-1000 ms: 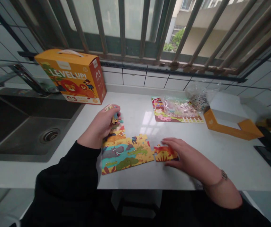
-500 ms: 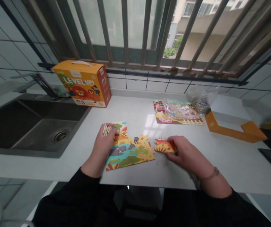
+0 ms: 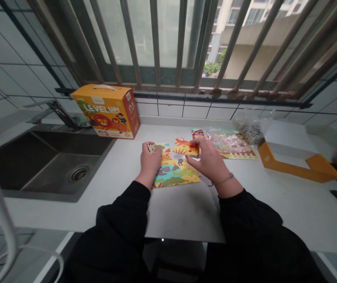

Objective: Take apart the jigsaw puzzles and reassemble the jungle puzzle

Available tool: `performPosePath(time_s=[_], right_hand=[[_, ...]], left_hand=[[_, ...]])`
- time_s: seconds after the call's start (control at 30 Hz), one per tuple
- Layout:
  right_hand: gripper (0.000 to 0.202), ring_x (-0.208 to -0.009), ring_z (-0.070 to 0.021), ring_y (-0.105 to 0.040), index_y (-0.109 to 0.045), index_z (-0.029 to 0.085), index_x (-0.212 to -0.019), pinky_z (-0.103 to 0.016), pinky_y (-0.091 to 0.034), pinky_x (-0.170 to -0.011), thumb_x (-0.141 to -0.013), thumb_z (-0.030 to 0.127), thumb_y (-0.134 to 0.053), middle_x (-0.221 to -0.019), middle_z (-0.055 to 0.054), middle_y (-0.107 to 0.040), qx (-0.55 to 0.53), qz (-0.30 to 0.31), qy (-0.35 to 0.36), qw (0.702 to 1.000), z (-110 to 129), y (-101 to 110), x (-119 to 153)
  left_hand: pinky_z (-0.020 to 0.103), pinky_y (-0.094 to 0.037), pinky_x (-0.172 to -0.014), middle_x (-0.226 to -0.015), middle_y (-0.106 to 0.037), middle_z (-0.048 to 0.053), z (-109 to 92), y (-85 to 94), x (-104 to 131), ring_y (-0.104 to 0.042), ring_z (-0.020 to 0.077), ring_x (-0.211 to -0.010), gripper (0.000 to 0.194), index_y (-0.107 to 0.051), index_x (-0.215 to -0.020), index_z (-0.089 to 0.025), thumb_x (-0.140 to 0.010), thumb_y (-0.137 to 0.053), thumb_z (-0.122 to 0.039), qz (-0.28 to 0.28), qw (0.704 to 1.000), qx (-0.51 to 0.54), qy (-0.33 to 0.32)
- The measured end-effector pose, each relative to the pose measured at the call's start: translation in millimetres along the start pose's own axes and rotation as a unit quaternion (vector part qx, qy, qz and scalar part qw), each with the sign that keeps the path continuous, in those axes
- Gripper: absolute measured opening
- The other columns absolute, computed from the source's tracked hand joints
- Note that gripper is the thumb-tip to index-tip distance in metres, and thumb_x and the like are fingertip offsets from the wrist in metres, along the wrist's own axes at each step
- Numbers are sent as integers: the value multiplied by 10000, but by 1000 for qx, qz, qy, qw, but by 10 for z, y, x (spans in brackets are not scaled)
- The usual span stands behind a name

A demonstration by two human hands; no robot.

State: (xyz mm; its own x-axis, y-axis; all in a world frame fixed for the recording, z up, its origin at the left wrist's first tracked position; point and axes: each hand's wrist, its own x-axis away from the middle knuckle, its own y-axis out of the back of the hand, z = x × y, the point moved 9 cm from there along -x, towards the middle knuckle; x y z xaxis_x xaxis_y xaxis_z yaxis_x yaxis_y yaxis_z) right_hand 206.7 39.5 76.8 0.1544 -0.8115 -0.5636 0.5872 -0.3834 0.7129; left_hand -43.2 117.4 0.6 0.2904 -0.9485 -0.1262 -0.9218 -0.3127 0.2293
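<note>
My left hand (image 3: 150, 165) is closed round a small stack of puzzle pieces (image 3: 151, 148), their pale edges showing, at the left side of a partly joined jigsaw puzzle (image 3: 176, 175). The puzzle lies flat on the counter and has a blue pond, a grey hippo and yellow ground. Between thumb and fingers, my right hand (image 3: 211, 163) grips an orange-yellow puzzle piece (image 3: 183, 147). This piece is over the upper right part of the puzzle, near the top edge; whether it touches is unclear.
A yellow puzzle box (image 3: 106, 112) stands at the back left, beside a dark sink (image 3: 59, 173) with a faucet (image 3: 64, 116). Behind my right hand lie a farm picture (image 3: 240, 154) under clear plastic and a bag (image 3: 252, 131). An orange-and-white open box part (image 3: 289, 165) sits at the right.
My right hand has carried its puzzle piece left and away from me, over the puzzle's upper part. The left hand and the puzzle appear farther right and higher; the camera view has shifted too.
</note>
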Motion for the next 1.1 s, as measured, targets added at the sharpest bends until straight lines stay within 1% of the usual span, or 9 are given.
performPosePath(time_s=[0.1, 0.17, 0.3, 0.43, 0.6, 0.73, 0.83, 0.93, 1.1], right_hand=[[391, -1170, -324, -666, -638, 216, -1281, -521, -561, -1041, -910, 229, -763, -1207, -131, -731, -21, 126, -5, 992, -199, -444, 144], [394, -1208, -308, -672, -639, 217, -1315, -513, -557, -1078, -935, 203, -744, -1251, -124, -738, -34, 170, 4, 985, -265, -583, 235], [565, -1364, -354, -631, -593, 185, -1450, -566, -514, -1177, -941, 296, -813, -1430, -191, -678, 3, 145, -5, 989, -305, -514, 259], [573, -1298, -405, -677, -637, 153, -1414, -625, -531, -1137, -904, 283, -864, -1351, -227, -717, 64, 159, -60, 983, -398, -488, 280], [593, -1173, -333, -725, -660, 200, -1377, -530, -595, -1041, -847, 258, -920, -1295, -171, -738, 5, 158, -93, 983, -469, -513, 302], [585, -1006, -272, -722, -687, 207, -1309, -465, -620, -941, -788, 240, -952, -1159, -119, -740, -32, 142, -140, 980, -523, -500, 307], [522, -903, -218, -692, -706, 213, -1264, -417, -632, -864, -793, 259, -926, -1174, -106, -707, -70, 123, -174, 975, -534, -496, 307], [466, -803, -165, -667, -697, 218, -1265, -373, -634, -771, -841, 329, -858, -1235, -107, -670, -142, 94, -232, 958, -569, -528, 333], [653, -728, -140, -665, -573, 202, -1404, -339, -620, -692, -851, 441, -826, -1212, -98, -686, -265, 50, -331, 904, -656, -632, 431]], left_hand=[[269, -378, -695, -786, -613, -26, -56, -147, -187, -568, 204, -758, 243, -648, -961, -287, -780, -791, -213, 65, 998, 5, -25], [270, -380, -683, -765, -618, -24, -80, -197, -247, -558, 200, -738, 213, -666, -946, -283, -787, -787, -208, 98, 994, -13, -37], [271, -398, -685, -812, -661, -2, -121, -149, -249, -576, 196, -757, 186, -680, -968, -279, -824, -778, -215, 88, 995, -23, -38], [260, -449, -721, -843, -655, 3, -171, -199, -125, -589, 190, -802, 197, -699, -996, -278, -833, -793, -222, 120, 991, 53, -28], [252, -495, -711, -852, -685, 12, -32, -432, 25, -634, 184, -806, 193, -677, -1072, -290, -895, -750, -315, 213, 966, 136, 44], [249, -511, -729, -831, -686, 12, 26, -467, 17, -648, 174, -806, 171, -659, -1057, -277, -903, -728, -303, 208, 967, 138, 48], [245, -496, -688, -841, -689, 13, 22, -454, 11, -634, 171, -775, 177, -656, -1069, -277, -909, -726, -304, 196, 970, 131, 53], [248, -486, -665, -831, -679, 13, -6, -440, 21, -621, 178, -765, 172, -653, -1058, -274, -905, -728, -296, 187, 973, 126, 56], [257, -471, -636, -842, -680, 18, -24, -439, 44, -594, 173, -722, 153, -654, -1041, -271, -905, -719, -297, 185, 973, 124, 59]])
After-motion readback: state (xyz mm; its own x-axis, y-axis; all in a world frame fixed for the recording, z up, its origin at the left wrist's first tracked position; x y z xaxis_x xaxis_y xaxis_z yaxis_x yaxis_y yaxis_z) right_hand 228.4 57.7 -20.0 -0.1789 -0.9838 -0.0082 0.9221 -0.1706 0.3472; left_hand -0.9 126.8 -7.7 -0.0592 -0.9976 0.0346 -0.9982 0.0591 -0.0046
